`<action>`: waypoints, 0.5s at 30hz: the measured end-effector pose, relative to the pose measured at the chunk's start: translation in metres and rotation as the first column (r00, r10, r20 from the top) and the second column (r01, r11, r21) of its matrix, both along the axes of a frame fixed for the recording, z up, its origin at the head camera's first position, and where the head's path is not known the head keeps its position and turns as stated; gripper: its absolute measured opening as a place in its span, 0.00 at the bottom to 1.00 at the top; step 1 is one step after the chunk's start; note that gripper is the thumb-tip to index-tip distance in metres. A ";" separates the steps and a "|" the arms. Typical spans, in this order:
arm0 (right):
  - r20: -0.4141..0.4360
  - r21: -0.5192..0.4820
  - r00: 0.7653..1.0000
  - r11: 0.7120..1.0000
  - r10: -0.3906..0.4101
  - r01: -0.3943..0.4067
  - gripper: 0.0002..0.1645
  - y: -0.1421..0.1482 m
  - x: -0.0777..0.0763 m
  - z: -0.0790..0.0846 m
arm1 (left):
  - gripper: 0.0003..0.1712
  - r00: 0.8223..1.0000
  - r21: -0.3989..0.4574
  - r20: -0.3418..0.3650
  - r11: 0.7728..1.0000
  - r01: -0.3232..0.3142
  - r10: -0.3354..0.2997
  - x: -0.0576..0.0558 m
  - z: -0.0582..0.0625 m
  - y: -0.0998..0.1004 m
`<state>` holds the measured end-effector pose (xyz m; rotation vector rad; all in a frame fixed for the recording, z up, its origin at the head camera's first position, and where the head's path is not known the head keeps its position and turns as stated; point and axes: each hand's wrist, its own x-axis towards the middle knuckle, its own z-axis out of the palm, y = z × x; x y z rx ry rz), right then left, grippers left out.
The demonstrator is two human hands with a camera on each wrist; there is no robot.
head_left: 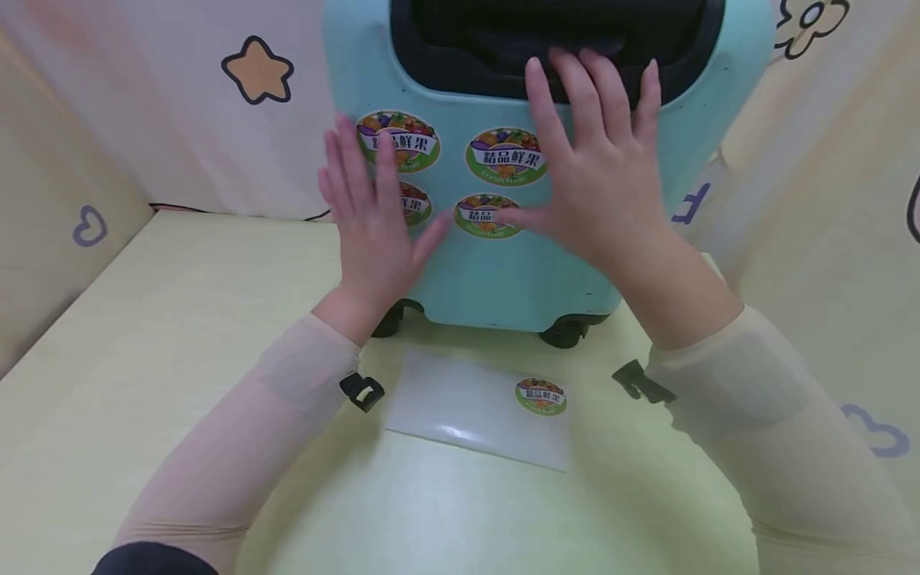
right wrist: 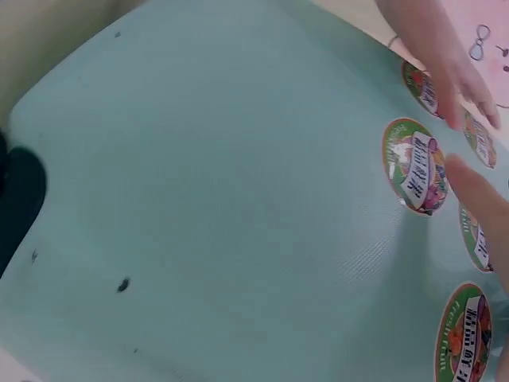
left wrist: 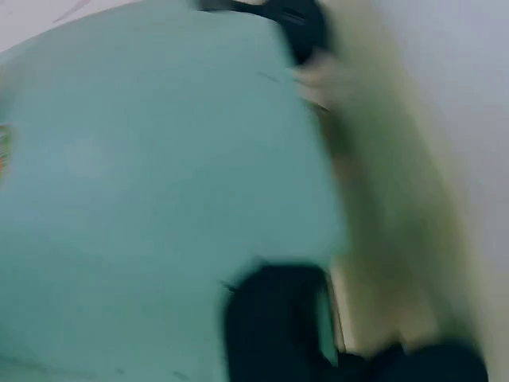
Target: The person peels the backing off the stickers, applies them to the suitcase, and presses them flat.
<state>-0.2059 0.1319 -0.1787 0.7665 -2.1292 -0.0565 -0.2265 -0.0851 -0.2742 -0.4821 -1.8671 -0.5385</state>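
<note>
A pale teal suitcase [head_left: 503, 279] with a black recessed panel [head_left: 467, 68] stands upright on small black wheels. Several oval fruit stickers [head_left: 506, 156] dot its front; some are partly covered by the hands. My left hand [head_left: 374, 239] lies over the left-hand stickers, fingers straight and pointing up. My right hand [head_left: 604, 176] is spread over the right side, its fingertips at the panel's lower edge and its thumb on the lower right sticker [head_left: 476, 214]. In the right wrist view, the thumb [right wrist: 477, 191] is right beside a sticker [right wrist: 415, 167].
On the pale yellow-green table [head_left: 180, 359] in front of the suitcase lies a white backing sheet [head_left: 460, 399], bearing one oval sticker [head_left: 541, 396] at its right. Behind stands a light curtain [head_left: 180, 144] with a star and other printed drawings.
</note>
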 end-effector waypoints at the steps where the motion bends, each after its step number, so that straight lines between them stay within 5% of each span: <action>1: 0.002 0.022 1.000 1.000 -0.005 0.005 0.66 0.001 0.000 -0.001 | 0.56 1.000 0.062 0.027 0.998 0.010 -0.011 -0.001 0.004 -0.002; 5: -0.029 0.050 0.999 0.998 0.037 -0.036 0.64 0.004 -0.002 -0.004 | 0.65 0.980 0.238 0.146 0.966 0.097 -0.135 0.000 0.011 -0.006; 9: -0.034 0.041 0.995 0.994 0.098 -0.097 0.57 0.010 -0.003 -0.001 | 0.67 0.945 0.288 0.221 0.942 0.173 -0.241 0.000 0.009 -0.004; 12: -0.026 0.052 0.992 0.991 0.126 -0.125 0.54 0.013 -0.003 0.002 | 0.66 0.967 0.245 0.191 0.962 0.118 -0.167 0.001 0.006 -0.002; 15: -0.036 0.064 0.990 0.989 0.136 -0.133 0.52 0.014 -0.003 0.002 | 0.65 0.999 0.070 0.053 0.997 0.009 -0.013 0.003 -0.002 0.007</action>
